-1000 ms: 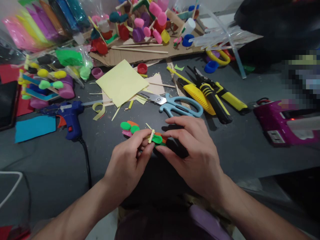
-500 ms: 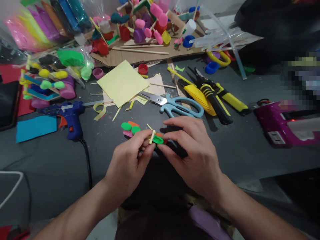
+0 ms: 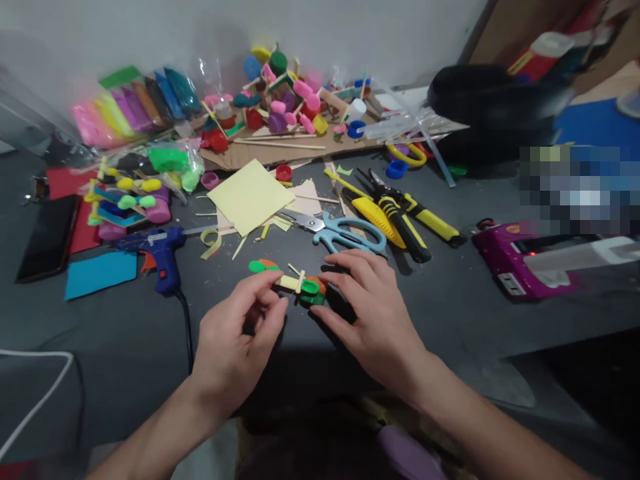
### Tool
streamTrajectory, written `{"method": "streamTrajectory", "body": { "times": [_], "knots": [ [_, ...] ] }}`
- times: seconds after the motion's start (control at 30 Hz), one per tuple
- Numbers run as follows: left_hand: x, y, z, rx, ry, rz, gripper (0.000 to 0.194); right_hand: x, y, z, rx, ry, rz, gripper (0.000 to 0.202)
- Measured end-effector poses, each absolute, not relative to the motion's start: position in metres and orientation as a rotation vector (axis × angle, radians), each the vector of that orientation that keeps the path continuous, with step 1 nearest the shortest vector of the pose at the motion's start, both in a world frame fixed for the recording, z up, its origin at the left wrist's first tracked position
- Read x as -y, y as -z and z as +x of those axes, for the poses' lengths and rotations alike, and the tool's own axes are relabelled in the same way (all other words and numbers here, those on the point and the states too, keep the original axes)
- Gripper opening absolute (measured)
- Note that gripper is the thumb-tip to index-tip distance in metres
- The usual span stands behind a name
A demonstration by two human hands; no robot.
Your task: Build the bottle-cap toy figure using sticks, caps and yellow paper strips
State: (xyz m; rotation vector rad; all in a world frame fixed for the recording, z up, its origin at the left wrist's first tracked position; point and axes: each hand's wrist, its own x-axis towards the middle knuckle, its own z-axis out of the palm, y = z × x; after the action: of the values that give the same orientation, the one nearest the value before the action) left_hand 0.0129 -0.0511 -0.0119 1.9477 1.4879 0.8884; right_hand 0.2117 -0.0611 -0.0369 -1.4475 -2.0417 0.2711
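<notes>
A small craft model (image 3: 289, 283) lies on the dark table between my hands. It has a pale yellow strip as its body, a short yellow stick across it, and green and orange rounded pieces at its ends. My right hand (image 3: 373, 310) holds the model's right end, with the thumb at the green piece and the fingers by the orange one. My left hand (image 3: 237, 330) is at the other end, its thumb and index finger apart. The left index fingertip is at the strip's edge; whether it touches is unclear. Part of the left end is hidden behind that finger.
Beyond the model lie blue-handled scissors (image 3: 350, 233), a yellow paper square (image 3: 251, 197) and yellow-black pliers (image 3: 403, 217). A blue glue gun (image 3: 167, 257) with its cord is at left. A purple power box (image 3: 520, 263) stands at right. Colourful clay models crowd the cardboard (image 3: 270, 155) behind.
My left thumb and index finger have come off the small yellow crosspiece and spread apart, moving left. My right hand stays at the model's right end. The view has tilted up.
</notes>
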Motion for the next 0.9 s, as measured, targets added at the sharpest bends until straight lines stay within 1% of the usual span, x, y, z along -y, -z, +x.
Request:
{"method": "streamTrajectory", "body": {
  "times": [0.13,0.17,0.2,0.27,0.33,0.37,0.47,0.57,0.67,0.9],
  "knots": [
    [0.048,-0.005,-0.004,-1.578,-0.967,1.939,0.025,0.055,0.033,0.219,2.128,-0.220,-1.416,0.023],
    [0.046,-0.007,-0.010,-1.593,-0.960,1.957,0.028,0.053,0.033,0.221,2.154,-0.204,-1.415,0.024],
    [0.043,-0.008,-0.016,-1.613,-0.941,1.988,0.033,0.051,0.032,0.223,2.179,-0.189,-1.413,0.025],
    [0.037,-0.006,-0.027,-1.587,-0.790,2.087,0.053,0.046,0.032,0.225,2.223,-0.173,-1.410,0.028],
    [0.033,-0.001,-0.033,-1.537,-0.622,2.132,0.061,0.041,0.032,0.226,2.246,-0.161,-1.401,0.031],
    [0.031,0.002,-0.033,-1.513,-0.564,2.135,0.061,0.039,0.032,0.227,2.252,-0.156,-1.395,0.032],
    [0.027,0.013,-0.029,-1.450,-0.541,2.111,0.057,0.035,0.032,0.227,2.264,-0.142,-1.385,0.030],
    [0.024,0.023,-0.022,-1.439,-0.592,2.092,0.050,0.033,0.035,0.228,2.270,-0.128,-1.382,0.025],
    [0.023,0.030,-0.020,-1.448,-0.660,2.060,0.044,0.029,0.038,0.228,2.278,-0.122,-1.368,0.026],
    [0.035,0.033,-0.026,-1.515,-0.782,1.986,0.044,0.018,0.042,0.222,2.264,-0.081,-1.296,0.031]
  ]
}}
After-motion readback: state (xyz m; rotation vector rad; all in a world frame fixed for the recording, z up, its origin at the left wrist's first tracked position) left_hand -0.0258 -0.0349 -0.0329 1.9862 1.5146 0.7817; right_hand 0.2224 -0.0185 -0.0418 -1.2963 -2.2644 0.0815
